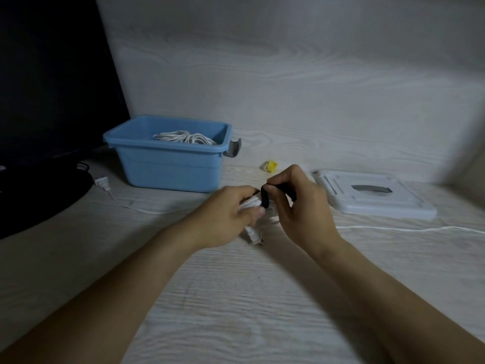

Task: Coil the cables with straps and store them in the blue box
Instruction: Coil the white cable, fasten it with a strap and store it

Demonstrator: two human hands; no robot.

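Observation:
My left hand [231,211] grips a coiled white cable [252,204] above the desk, with the cable's connector end [253,235] hanging below. My right hand [301,206] pinches a black strap [265,198] that loops around the coil. The blue box [168,164] stands behind and to the left, holding coiled white cables [183,137]. A small yellow strap roll [270,166] lies on the desk behind my hands.
The white box lid [372,198] lies flat at the right. A loose white cable [409,229] runs along the desk to the right, and another with a plug [102,183] lies left of the box. A dark monitor and its base [39,185] fill the left side.

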